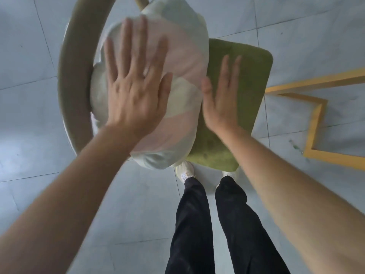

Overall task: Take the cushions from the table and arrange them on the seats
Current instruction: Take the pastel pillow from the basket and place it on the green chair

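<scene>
Step in hand: settling a cushion on a seat; the placing looks done and the patting or straightening is under way.
Cushion: pastel cushion (pixel 177 62), pale green, pink and cream panels, plump, propped on the chair against the curved backrest (pixel 69 80), its lower edge overhanging the seat front.
Seat: green seat pad (pixel 248 76), square with rounded corners, its right part bare, the rest covered by the cushion.
Left hand: left hand (pixel 136 84) flat on the cushion's face, fingers spread wide, gripping nothing.
Right hand: right hand (pixel 223 95) flat and open on the seat pad, its thumb edge touching the cushion's right side, gripping nothing.
Next move, as judged: nudge the cushion back and centre it so it sits squarely against the backrest, then lift both palms away and go for another cushion; the table is out of view.
Floor: grey tiled floor (pixel 296 26) with a yellow painted line (pixel 316 119) to the right of the chair.
Writing: a small mark on the pale shoe (pixel 184 171), too blurred to read; no other brand or label is visible.
</scene>
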### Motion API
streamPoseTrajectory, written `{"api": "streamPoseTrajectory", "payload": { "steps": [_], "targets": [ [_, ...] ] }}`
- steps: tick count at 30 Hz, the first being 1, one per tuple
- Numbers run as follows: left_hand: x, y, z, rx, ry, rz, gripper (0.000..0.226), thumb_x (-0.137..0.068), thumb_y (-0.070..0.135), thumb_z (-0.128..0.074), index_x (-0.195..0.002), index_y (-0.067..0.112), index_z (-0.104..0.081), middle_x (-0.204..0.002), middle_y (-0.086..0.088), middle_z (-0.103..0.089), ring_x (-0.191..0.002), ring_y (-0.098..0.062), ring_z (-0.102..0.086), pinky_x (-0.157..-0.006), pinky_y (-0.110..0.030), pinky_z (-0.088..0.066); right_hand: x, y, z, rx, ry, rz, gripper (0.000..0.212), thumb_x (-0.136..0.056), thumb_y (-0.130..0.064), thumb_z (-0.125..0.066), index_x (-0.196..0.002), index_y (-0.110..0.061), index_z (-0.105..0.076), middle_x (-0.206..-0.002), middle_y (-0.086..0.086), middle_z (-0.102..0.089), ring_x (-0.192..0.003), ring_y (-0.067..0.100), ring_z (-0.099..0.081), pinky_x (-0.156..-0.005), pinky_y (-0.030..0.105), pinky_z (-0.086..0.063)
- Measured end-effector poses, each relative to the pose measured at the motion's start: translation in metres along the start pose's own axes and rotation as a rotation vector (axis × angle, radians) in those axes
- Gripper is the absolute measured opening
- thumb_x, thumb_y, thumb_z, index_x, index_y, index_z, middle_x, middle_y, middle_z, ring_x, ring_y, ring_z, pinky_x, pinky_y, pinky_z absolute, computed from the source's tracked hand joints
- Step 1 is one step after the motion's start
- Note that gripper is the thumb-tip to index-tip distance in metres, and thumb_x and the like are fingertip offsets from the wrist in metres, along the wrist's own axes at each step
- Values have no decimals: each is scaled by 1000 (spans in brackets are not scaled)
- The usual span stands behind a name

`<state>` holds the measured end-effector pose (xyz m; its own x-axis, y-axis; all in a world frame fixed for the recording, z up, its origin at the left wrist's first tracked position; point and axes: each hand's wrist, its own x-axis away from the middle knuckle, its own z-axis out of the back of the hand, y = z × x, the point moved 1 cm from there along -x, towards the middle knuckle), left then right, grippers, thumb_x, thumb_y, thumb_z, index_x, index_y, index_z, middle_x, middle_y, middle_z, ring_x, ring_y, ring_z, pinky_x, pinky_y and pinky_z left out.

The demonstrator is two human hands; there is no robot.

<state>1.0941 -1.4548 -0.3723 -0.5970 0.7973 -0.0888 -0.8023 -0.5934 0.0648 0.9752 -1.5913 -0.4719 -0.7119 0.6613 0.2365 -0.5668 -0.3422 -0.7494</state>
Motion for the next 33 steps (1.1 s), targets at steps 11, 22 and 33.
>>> {"api": "streamPoseTrajectory", "payload": {
  "steps": [11, 22, 33],
  "targets": [
    [-67, -29, -39, -217, -415, -86, 65, -106, 50, -23, -162, 17, -25, -172, -21, -7, -159, -39, -5, -125, -65, -1, 174, 34, -77, 33, -334, -129, 95, -94, -76, -27, -163, -23, 10, -169, 13, 24, -158, 22, 17, -128, 44, -7],
    [88, 25, -32, -15, -175, 376, 63, -108, 43, -43, -163, 18, -25, -167, -31, -13, -157, -46, -10, -126, -61, -7, 122, 27, -85, 54, -198, 162, 133, -68, -77, -75, -156, 2, -13, -161, 41, -5, -155, 50, -7, -120, 58, -29],
    [102, 23, 31, 422, -416, 449, 55, -105, 33, -52, -156, 17, -41, -171, -13, -18, -157, -35, -19, -125, -53, -22, 115, 11, 47, 316, -583, 78, 81, -99, -59, -50, -162, -22, -17, -173, 8, 4, -154, 30, -26, -117, 49, -34]
  ]
}}
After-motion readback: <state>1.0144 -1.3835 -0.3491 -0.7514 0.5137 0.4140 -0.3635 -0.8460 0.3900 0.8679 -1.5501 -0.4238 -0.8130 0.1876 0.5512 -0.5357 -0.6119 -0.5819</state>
